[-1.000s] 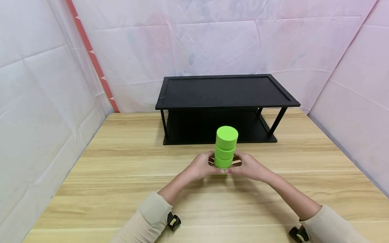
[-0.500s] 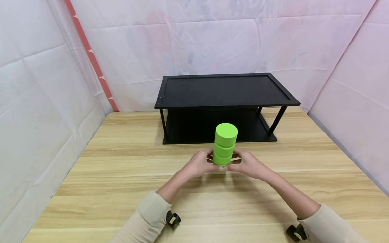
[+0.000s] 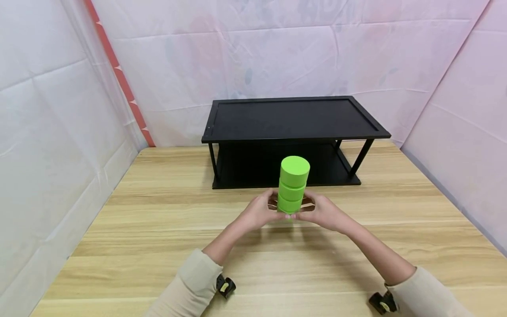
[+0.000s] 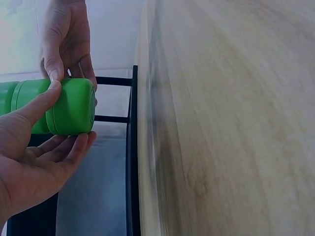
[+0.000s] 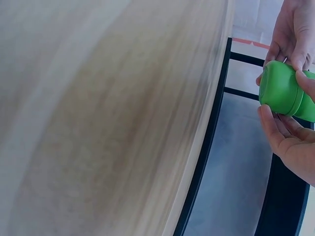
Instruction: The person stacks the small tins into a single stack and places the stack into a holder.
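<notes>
A bright green cylindrical container [image 3: 292, 187] with grooves round its body is held upright between both hands, off the table. My left hand [image 3: 255, 214] grips its lower left side, thumb in front and fingers behind and under the edge. From the other side my right hand [image 3: 326, 215] holds it the same way. In the head view the two thumb tips nearly meet at the front. The container's rounded base [image 4: 78, 106] shows in the left wrist view, apart from the wood. Its lower part [image 5: 280, 88] also appears in the right wrist view, fingers on both sides.
Behind the container stands a black two-tier rack [image 3: 295, 119] with thin posts. It rests on a wood-grain table [image 3: 158, 246]. White cloth walls [image 3: 277, 61] enclose the back and sides, with a red strip [image 3: 119, 72] at the back left.
Both hands have carried the green container slightly upward in the head view, toward the rack. Their hold looks the same. The rack has not moved.
</notes>
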`<act>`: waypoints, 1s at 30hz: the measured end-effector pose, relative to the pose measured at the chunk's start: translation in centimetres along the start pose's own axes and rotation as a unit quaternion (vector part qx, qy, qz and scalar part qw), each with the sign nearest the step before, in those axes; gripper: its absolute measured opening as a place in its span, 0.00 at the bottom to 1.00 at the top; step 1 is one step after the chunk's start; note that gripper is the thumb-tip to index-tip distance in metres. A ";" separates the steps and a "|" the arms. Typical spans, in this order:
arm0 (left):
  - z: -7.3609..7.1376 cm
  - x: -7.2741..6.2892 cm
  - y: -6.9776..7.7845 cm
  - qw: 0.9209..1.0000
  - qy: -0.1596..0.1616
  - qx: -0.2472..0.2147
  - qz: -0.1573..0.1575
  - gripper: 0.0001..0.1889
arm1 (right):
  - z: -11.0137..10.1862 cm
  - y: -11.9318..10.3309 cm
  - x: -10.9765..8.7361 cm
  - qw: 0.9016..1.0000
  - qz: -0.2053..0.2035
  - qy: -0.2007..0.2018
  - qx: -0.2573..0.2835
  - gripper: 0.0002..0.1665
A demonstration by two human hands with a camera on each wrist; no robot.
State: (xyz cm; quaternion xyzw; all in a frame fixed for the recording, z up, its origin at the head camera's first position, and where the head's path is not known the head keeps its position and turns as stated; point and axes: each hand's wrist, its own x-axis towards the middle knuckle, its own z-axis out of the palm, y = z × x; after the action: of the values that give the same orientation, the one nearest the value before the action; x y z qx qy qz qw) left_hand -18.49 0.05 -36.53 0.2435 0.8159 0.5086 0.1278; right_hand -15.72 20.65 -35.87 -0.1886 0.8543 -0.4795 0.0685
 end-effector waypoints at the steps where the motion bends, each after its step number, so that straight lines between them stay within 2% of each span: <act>1: 0.0 0.0 0.0 1.000 0.000 -0.003 0.000 0.30 | 0.0 0.0 0.0 1.000 -0.003 0.002 -0.002 0.32; 12: -0.2 0.0 0.0 1.000 -0.002 -0.014 0.015 0.27 | -0.2 -0.4 0.1 1.000 0.013 0.009 -0.005 0.34; 30: -0.8 0.0 0.1 1.000 -0.004 -0.001 0.023 0.28 | -0.3 -1.0 0.5 1.000 0.018 0.019 -0.007 0.35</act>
State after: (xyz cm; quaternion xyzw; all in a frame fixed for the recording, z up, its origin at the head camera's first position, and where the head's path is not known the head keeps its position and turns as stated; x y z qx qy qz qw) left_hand -18.81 -0.57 -36.07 0.2640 0.8091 0.5114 0.1193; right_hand -15.96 20.22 -34.84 -0.1645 0.8618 -0.4761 0.0596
